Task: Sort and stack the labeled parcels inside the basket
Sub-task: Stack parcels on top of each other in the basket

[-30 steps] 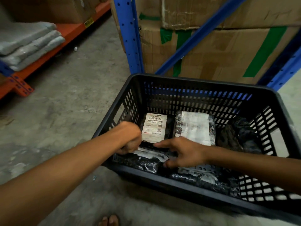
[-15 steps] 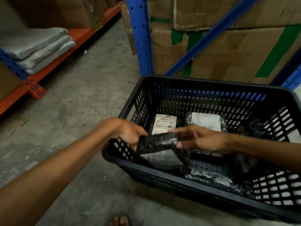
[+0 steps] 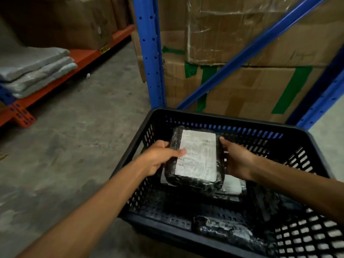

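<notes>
A black slatted plastic basket point(image 3: 242, 121) stands on the concrete floor. Both hands hold a black-wrapped parcel with a white shipping label point(image 3: 197, 157), label up, above the basket's far left part. My left hand point(image 3: 160, 157) grips its left edge with the thumb on the label. My right hand point(image 3: 236, 159) grips its right edge. Beneath it another labeled parcel point(image 3: 232, 185) shows partly. A black-wrapped parcel point(image 3: 227, 231) lies by the near wall, and a dark one point(image 3: 268, 202) lies at the right.
A blue rack upright point(image 3: 149, 53) and diagonal brace point(image 3: 251, 53) stand just behind the basket, with taped cardboard boxes point(image 3: 242, 86) inside. An orange shelf beam point(image 3: 61, 71) at left carries grey folded pads point(image 3: 31, 67). Bare concrete floor point(image 3: 78, 146) lies left of the basket.
The parcel was lifted from the basket's near left corner, turned label up, and carried toward the far side between both hands. The camera view shifted upward and left.
</notes>
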A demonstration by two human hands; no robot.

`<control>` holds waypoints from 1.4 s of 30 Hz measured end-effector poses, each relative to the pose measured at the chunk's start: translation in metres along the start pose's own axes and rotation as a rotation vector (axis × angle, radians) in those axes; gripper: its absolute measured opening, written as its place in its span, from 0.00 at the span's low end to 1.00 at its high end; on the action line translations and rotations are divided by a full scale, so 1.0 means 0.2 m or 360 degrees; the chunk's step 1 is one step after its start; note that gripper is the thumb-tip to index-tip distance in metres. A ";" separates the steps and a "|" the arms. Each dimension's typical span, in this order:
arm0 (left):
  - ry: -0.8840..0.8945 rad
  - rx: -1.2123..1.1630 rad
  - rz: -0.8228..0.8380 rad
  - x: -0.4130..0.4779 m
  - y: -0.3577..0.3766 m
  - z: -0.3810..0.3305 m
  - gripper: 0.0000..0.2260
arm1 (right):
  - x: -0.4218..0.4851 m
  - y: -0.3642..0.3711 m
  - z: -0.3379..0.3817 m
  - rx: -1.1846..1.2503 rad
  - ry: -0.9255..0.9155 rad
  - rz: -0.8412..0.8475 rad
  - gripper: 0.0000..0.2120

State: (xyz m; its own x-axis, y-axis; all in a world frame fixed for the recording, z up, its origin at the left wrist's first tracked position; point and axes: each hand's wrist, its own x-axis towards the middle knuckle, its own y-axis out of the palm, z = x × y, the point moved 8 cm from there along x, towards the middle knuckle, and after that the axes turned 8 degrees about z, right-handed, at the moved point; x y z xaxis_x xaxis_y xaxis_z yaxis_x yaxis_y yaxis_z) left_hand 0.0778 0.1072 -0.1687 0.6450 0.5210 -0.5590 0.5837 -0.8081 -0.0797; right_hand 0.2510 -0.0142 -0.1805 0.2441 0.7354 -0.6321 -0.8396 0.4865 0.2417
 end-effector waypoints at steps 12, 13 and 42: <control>-0.0130 0.0560 -0.0528 0.24 -0.25 0.13 0.16 | 0.33 0.27 -0.03 -0.0905 -0.0129 -0.0194 0.24; -0.0143 0.0710 -0.0528 0.25 -0.24 0.12 0.16 | 0.35 0.27 -0.05 -0.1030 -0.0107 -0.0223 0.25; 0.0083 0.2740 0.0338 0.25 0.57 0.13 0.53 | -0.11 -0.26 -0.12 -0.3179 -0.0173 0.0059 0.51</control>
State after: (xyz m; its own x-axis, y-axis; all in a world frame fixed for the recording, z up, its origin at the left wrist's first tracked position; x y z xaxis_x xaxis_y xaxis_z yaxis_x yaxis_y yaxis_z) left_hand 0.1639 0.0335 -0.2272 0.6689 0.3553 -0.6530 -0.6351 -0.1833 -0.7503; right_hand 0.2778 -0.0672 -0.1975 0.1754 0.7885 -0.5895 -0.0798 -0.5854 -0.8068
